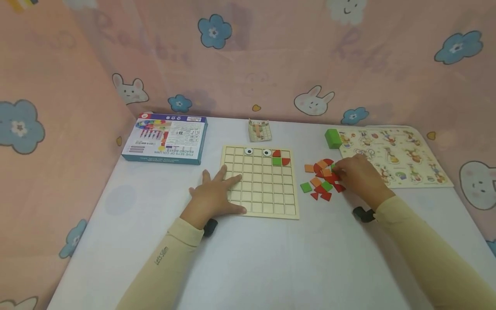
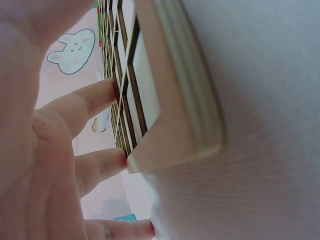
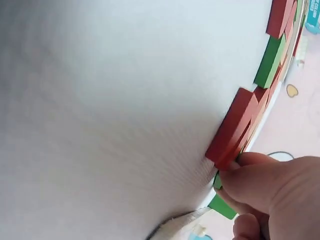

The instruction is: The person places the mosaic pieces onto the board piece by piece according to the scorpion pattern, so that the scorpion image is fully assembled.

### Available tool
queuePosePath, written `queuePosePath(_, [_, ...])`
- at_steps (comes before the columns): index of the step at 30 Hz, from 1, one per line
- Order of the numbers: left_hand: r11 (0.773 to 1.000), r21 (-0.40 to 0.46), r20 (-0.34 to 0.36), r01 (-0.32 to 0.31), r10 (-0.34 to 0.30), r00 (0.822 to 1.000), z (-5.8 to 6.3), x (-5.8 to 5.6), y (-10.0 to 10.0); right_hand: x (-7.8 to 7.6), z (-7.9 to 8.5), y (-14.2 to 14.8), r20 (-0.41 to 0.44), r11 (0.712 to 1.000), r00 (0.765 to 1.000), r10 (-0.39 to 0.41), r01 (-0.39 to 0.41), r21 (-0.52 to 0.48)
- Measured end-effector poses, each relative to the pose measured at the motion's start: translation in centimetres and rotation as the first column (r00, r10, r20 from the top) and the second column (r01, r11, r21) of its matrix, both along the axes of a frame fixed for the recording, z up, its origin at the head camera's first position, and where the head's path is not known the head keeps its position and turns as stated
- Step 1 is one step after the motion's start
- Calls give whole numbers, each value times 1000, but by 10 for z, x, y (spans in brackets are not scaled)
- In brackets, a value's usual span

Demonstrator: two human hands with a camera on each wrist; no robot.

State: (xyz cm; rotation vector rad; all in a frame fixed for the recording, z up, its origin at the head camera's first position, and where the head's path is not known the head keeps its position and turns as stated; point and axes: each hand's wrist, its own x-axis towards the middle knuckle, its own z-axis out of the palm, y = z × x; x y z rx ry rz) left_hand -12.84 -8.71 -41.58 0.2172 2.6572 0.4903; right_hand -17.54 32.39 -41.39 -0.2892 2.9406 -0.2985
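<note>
A wooden grid board (image 1: 267, 186) lies in the middle of the table. Near its top edge sit two eye tiles (image 1: 249, 151), a green square (image 1: 277, 161) and two red curved tiles (image 1: 286, 162). With fingers spread, my left hand (image 1: 213, 193) rests on the board's left side; the left wrist view shows fingertips touching the board's border (image 2: 175, 120). Right of the board is a loose pile of red, orange and green tiles (image 1: 326, 196). At the pile's right side, my right hand (image 1: 360, 176) pinches a green tile (image 3: 217, 181), mostly hidden by the fingers.
A boxed bead set (image 1: 166, 140) lies at the back left. Behind the board stands a small picture card (image 1: 259, 130). A green block (image 1: 333, 139) touches a wooden picture puzzle board (image 1: 403, 157) at the back right. A patterned cloth wall rises behind the table.
</note>
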Motion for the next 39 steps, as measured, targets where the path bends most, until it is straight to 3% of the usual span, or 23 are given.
queuePosePath(6, [1000,8,16,-3,2,1000,2,1,0,-4,16,-21,-123,997,990,73,-67,47])
queuePosePath(12, [1000,3,14,3,-3,1000,0,-1,-1,-25,28,-96,-169,986,973,157,-164,-29])
queuePosePath(15, [1000,-9,9,8,-8,1000,-2,-3,-1,-36,24,-144,-199,953,939,281,-298,-60])
queuePosePath(18, [1000,-23,9,12,-12,1000,-2,-3,-1,-43,17,-186,-236,903,885,401,-425,-60])
queuePosePath(20, [999,-31,5,17,-16,1000,-3,-3,-1,-48,13,-206,-244,879,858,452,-475,-40])
queuePosePath(22, [999,-33,0,20,-20,1000,-3,-3,-1,-53,11,-222,-224,870,850,477,-492,-14])
queuePosePath(30, [998,-48,-13,29,-30,999,-7,-5,-1,-55,1,-243,-147,892,880,452,-447,66])
queuePosePath(35, [999,-46,-11,24,-25,1000,-6,-4,-1,-48,0,-247,-171,887,871,461,-444,128])
queuePosePath(39, [999,-35,-3,17,-17,1000,-4,-4,-2,-44,0,-249,-144,913,903,406,-392,116])
